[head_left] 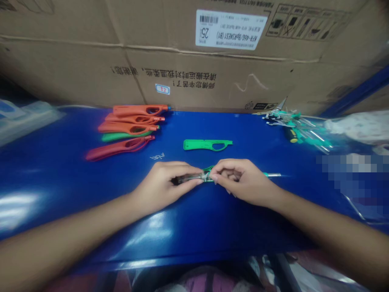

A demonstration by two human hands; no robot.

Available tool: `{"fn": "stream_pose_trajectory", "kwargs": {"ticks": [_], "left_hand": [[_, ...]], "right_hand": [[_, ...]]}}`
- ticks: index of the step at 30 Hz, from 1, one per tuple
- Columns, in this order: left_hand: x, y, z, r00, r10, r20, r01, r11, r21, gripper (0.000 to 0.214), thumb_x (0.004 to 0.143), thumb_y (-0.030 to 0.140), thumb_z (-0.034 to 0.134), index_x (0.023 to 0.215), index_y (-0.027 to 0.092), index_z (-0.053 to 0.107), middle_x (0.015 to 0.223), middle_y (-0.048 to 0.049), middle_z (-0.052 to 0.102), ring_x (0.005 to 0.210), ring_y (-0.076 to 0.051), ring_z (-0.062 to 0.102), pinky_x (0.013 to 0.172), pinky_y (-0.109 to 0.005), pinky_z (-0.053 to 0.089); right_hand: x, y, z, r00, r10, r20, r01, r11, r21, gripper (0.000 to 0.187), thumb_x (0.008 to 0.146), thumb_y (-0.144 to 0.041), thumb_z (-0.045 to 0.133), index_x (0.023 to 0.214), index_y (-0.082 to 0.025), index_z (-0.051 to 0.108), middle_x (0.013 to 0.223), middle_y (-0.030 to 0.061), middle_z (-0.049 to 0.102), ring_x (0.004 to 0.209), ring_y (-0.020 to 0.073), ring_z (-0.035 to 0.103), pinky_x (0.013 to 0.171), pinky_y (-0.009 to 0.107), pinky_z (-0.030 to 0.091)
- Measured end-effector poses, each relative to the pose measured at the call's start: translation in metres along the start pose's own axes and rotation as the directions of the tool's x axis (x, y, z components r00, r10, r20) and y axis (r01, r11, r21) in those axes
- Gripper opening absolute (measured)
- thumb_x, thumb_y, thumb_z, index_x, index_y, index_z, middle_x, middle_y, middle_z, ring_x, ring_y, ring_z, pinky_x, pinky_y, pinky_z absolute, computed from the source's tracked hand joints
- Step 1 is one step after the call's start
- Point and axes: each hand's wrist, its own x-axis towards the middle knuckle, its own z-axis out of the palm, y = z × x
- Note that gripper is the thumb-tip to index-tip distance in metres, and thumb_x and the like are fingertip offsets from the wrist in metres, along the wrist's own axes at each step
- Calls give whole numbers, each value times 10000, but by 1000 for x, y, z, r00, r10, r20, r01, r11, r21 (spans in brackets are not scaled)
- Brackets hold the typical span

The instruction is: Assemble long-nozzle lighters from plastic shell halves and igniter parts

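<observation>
In the head view, both hands meet at the middle of the blue table [75, 178], just in front of the person. The left hand [164, 182] has its fingers and thumb closed on the clear, tube-like end of a lighter inner assembly [194, 177], which lies low over the table surface and runs left to right. The right hand [240, 180] pinches the same piece at its green middle part, fingertips pressed together on it, so the two hands almost touch there. A thin metal rod [272, 175] sticks out from under the right hand toward the right. Whether the piece rests on the table or is held just off it cannot be told. Just behind the hands lies a single green lighter shell half [206, 144], flat, with its trigger opening to the right. A few tiny metal bits [158, 156] sit left of it, near the left hand. Farther back on the left is a fanned stack of orange lighter shells [133, 121], with one green shell [121, 136] among them and a red one [117, 148] nearest. At the back right is a pile of green inner parts with metal tubes [299, 129]. A large cardboard box [194, 73] with a white label [231, 29] stands along the far edge.
</observation>
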Motion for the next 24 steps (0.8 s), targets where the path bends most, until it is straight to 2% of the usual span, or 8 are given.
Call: {"fn": "stream_pose_trajectory", "kwargs": {"ticks": [8,17,24], "left_hand": [[0,-1,1,1000,11,26,-10,1000,-15,203,887,227,728,1076,171,773,929,-39,780,749,-121,707,663,-200,540],[-1,-2,1,999,19,-40,-18,999,30,259,838,230,782,1086,158,764,919,-36,772,725,-105,692,671,-185,527],[-3,-3,2,1000,-9,-12,9,1000,12,183,872,195,734,1051,182,771,875,-13,755,679,-89,656,621,-186,493]], "right_hand": [[1,3,1,999,-45,-18,45,999,-27,167,880,-297,620,851,-142,675,563,-44,493,468,80,450,438,220,296],[-1,2,-1,997,-61,-41,65,995,78,170,875,-315,633,862,-146,648,559,-53,491,452,74,451,422,221,319],[0,3,-1,997,-58,-50,62,995,73,188,885,-330,622,867,-145,650,561,-55,478,455,68,423,428,223,298]]}}
